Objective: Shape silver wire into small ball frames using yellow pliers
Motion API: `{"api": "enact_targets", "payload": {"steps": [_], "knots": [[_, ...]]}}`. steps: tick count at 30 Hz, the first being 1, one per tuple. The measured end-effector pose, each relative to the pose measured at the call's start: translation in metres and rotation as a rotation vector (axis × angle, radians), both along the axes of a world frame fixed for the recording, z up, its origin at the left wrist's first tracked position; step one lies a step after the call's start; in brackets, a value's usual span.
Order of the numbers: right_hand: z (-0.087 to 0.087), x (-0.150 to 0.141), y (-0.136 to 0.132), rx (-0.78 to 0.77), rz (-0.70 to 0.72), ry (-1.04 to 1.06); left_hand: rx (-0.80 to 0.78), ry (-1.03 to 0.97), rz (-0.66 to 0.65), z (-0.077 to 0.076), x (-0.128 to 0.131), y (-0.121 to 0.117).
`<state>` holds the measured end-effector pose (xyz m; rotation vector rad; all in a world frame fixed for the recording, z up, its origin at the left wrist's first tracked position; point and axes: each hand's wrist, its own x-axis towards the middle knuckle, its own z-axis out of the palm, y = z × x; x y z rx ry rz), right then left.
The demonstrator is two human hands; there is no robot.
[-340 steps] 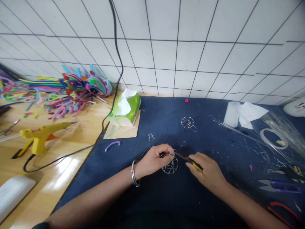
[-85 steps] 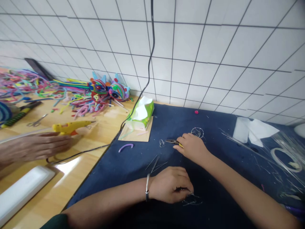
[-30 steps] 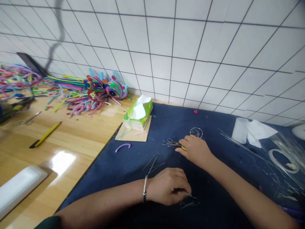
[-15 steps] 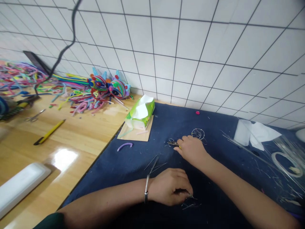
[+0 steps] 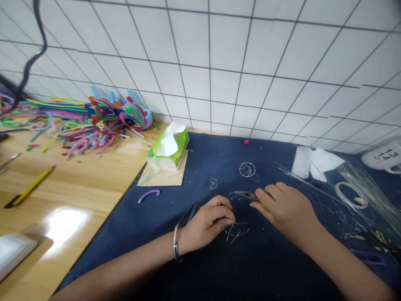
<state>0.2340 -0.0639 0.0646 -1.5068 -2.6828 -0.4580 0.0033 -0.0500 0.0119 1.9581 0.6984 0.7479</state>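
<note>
The left hand (image 5: 208, 223) held a tangle of bent wire (image 5: 237, 234) between thumb and finger. The wire stuck out at the hand's 4 o'clock, above the dark blue cloth (image 5: 266, 271). A shiny bracelet (image 5: 176, 244) sat on the left wrist.

The right hand (image 5: 283, 209) was closed around the pliers (image 5: 249, 195), at 2 o'clock from the left hand. The pliers pointed to 9 o'clock, with their tip at a little wire piece (image 5: 232, 195). I could not tell if they pinched it.

Around the left hand, a small curly wire (image 5: 213, 184) lay at 12 o'clock. A round wire ring (image 5: 247, 169), with more wire across it, lay flat at 1 o'clock, and a tiny pink bit (image 5: 246, 142) lay past it. A few thin wires (image 5: 189, 211) lay just beside the hand at 10 o'clock, and a bent purple stick (image 5: 149, 195) lay farther that way. At 11 o'clock, a green tissue pack (image 5: 180, 146) sat on a flat brown board (image 5: 161, 179). Well off at 9 o'clock, a yellow knife (image 5: 31, 186) lay on the wooden table (image 5: 103, 184).

Around the right hand, two white sheets (image 5: 324, 163) lay at 1 o'clock and a white mug (image 5: 380, 155) stood at 2 o'clock. A white loop (image 5: 338, 193) lay at 3 o'clock, next to a bunch of straight wires (image 5: 372, 196).
</note>
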Motion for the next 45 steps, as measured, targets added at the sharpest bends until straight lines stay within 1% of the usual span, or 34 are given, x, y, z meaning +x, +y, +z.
{"api": "enact_targets", "payload": {"steps": [5,12,15,18,20,22,26,29,32,39,42,45], "knots": [[0.003,0.001,-0.016,0.019,0.055,-0.091,0.050,0.024,0.049,-0.002,0.000,0.002],[0.003,-0.005,-0.020,0.049,0.102,-0.086,0.108,0.028,0.010,-0.002,-0.003,0.003],[0.001,-0.006,-0.020,0.068,0.127,-0.104,0.095,0.029,0.015,-0.002,-0.002,0.003],[-0.001,-0.006,-0.018,0.105,0.151,-0.103,0.040,0.027,0.051,-0.002,-0.001,0.004],[-0.003,-0.006,-0.016,0.116,0.143,-0.060,-0.002,0.012,0.072,-0.001,-0.001,0.005],[-0.006,-0.005,-0.013,0.085,0.096,0.024,-0.042,-0.021,0.097,-0.001,-0.002,0.006],[-0.017,-0.004,-0.007,-0.081,-0.011,0.301,-0.125,-0.131,0.155,-0.002,-0.003,0.007],[-0.029,-0.005,-0.004,-0.197,-0.011,0.479,-0.175,-0.188,0.158,-0.003,-0.004,0.008],[-0.040,-0.006,-0.004,-0.253,0.013,0.568,-0.192,-0.199,0.150,-0.004,-0.004,0.008],[-0.057,-0.004,-0.006,-0.195,0.017,0.607,-0.185,-0.153,0.138,-0.004,-0.003,0.008],[-0.060,-0.002,-0.005,-0.149,0.014,0.578,-0.129,-0.115,0.155,-0.004,-0.002,0.009],[-0.059,0.000,-0.005,-0.091,-0.031,0.537,-0.060,-0.061,0.211,-0.006,-0.002,0.009]]}}
